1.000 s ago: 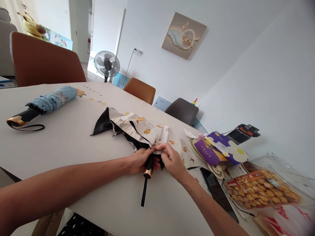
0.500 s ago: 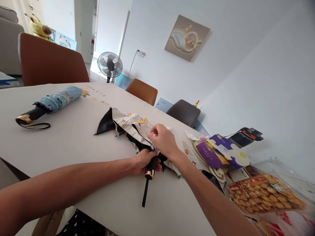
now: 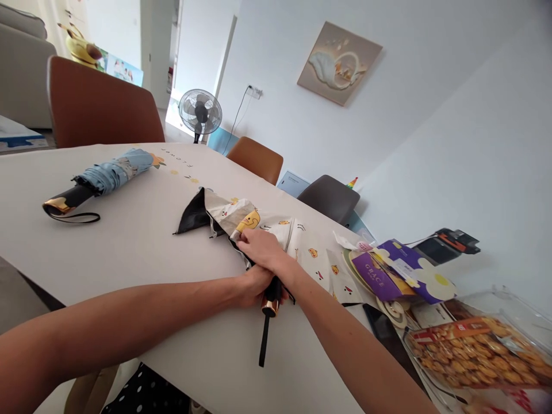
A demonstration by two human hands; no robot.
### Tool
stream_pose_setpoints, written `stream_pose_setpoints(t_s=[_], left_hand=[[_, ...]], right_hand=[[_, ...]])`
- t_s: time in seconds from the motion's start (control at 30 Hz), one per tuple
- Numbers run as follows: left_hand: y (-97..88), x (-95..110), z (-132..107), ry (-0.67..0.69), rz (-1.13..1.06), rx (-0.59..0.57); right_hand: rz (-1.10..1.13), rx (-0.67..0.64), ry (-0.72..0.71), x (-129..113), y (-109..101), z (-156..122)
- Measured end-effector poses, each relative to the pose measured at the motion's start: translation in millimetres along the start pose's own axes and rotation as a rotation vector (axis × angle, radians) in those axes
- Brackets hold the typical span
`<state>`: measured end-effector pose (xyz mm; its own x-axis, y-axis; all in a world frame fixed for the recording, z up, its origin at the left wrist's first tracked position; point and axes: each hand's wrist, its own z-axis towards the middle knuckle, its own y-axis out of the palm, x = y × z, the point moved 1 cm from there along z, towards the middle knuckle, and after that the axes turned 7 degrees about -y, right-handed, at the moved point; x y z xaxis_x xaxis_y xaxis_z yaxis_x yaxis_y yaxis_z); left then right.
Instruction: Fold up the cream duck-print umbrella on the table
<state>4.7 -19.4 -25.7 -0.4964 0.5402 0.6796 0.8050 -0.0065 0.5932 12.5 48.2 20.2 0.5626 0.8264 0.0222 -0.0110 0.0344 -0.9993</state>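
A cream umbrella (image 3: 310, 250) with yellow cartoon prints and a black lining lies loosely folded on the table, its black and gold handle toward me. My left hand (image 3: 255, 286) is closed around it where the handle meets the canopy. Crossing over the left wrist, my right hand (image 3: 260, 247) has its fingers closed on a canopy panel; the fingertips are partly hidden. From the handle end hangs a black strap (image 3: 264, 342). A light blue folded umbrella (image 3: 116, 172) with a black and gold handle rests at the left.
On the right stand a purple box (image 3: 374, 278), a clear tub of cookies (image 3: 478, 351) and a dark phone-like slab (image 3: 383, 328). Chairs (image 3: 256, 159) line the far side of the white table (image 3: 142, 247). Beyond them is a fan (image 3: 200, 112).
My right hand has moved slightly left and lower, now on the canopy fabric. The panels on the right lie more spread out. My left hand keeps its grip; the view has shifted a little.
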Motion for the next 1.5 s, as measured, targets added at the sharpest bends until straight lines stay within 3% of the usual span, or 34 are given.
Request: stream_pose_setpoints(t_s=[0.03,0.13,0.23,0.43,0.67,0.87,1.03,1.13,1.2,1.37,1.5], left_hand=[[0.2,1,0,-0.007,0.001,-0.008],[-1.4,0,1,-0.049,-0.002,-0.025],[-4.6,-2,5,-0.082,-0.019,-0.03],[-6.7,-4,7,-0.067,-0.028,-0.053],[-1.1,-2,-2,0.024,0.026,-0.056],[-5.5,-5,5,0.025,0.077,-0.045],[-4.5,-5,5,0.017,0.12,-0.024],[-0.9,-3,1,0.027,0.137,0.0],[-0.1,-4,0,0.037,0.153,-0.003],[-5.7,-10,10,0.106,0.141,-0.022],[-8.7,-13,17,0.132,0.118,-0.039]], right_hand=[[0.043,0.025,0.014,5,-4,-4],[0.326,0.301,0.121,27,-26,-24],[0.366,0.407,0.175,47,-40,-53],[0.334,0.33,0.024,59,-16,-101],[0.296,0.335,-0.127,58,6,-108],[0.492,0.273,-0.094,56,4,-109],[0.523,0.28,-0.052,52,0,-113],[0.427,0.381,0.003,46,-4,-113],[0.292,0.434,-0.038,39,-8,-110],[-0.163,0.343,-0.24,22,-15,-96],[-0.369,0.251,-0.325,12,-16,-79]])
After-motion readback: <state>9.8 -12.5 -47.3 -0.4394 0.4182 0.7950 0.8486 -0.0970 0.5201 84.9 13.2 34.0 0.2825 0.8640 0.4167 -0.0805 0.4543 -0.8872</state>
